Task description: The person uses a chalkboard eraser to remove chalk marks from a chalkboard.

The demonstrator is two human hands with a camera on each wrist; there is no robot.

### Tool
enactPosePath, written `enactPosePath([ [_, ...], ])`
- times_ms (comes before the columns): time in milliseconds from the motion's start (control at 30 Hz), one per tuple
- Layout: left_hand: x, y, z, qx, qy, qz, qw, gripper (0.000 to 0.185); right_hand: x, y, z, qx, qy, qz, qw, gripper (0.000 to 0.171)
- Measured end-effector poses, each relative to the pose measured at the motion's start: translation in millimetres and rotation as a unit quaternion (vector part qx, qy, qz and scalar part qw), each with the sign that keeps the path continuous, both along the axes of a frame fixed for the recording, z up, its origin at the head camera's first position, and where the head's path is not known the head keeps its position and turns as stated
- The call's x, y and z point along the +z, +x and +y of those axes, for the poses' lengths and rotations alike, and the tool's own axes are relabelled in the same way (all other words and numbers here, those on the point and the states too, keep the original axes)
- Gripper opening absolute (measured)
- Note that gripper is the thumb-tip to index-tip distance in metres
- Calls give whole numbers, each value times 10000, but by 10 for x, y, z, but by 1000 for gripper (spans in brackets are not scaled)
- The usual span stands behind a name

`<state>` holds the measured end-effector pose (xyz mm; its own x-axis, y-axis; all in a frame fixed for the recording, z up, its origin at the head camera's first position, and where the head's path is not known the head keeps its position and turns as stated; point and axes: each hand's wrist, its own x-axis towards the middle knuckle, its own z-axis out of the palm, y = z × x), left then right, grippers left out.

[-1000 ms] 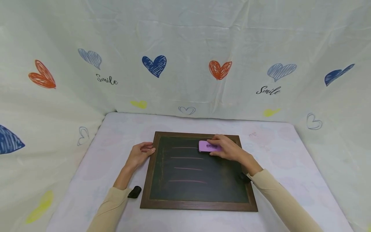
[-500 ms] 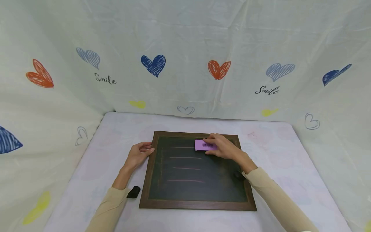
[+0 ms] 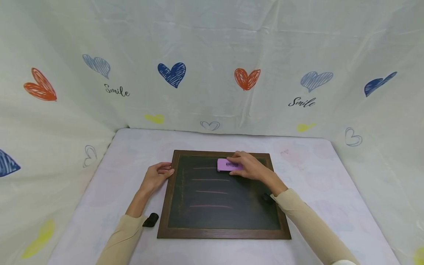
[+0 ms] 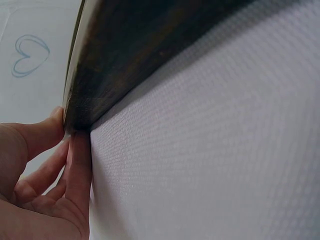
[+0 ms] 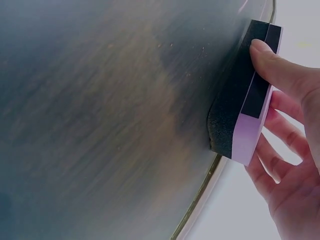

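Right hand (image 3: 250, 168) reaches in from the near right, forearm angled across the chalkboard (image 3: 222, 206), fingers and thumb wrapped around the pink eraser (image 3: 226, 165). The eraser's dark pad sits flat on the slate near the far edge, right at the end of the top chalk line (image 3: 205, 168). Left of the grip there's open slate running to the frame; three more chalk lines (image 3: 210, 192) sit nearer the person. Left hand (image 3: 156, 176) lies on the table (image 3: 314, 173), fingertips pressed against the frame's left edge, fingers fairly straight, holding nothing. Bare tablecloth lies around the board on every side.
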<state>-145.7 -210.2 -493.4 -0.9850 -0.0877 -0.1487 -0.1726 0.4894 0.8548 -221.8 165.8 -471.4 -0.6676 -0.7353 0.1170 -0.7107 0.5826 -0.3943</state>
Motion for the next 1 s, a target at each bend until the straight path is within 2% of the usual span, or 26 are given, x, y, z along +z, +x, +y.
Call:
enactPosePath([
  [1000, 3, 1, -10, -74, 34, -12, 10000, 44, 3, -57, -336, 168, -73, -63, 9998, 59],
])
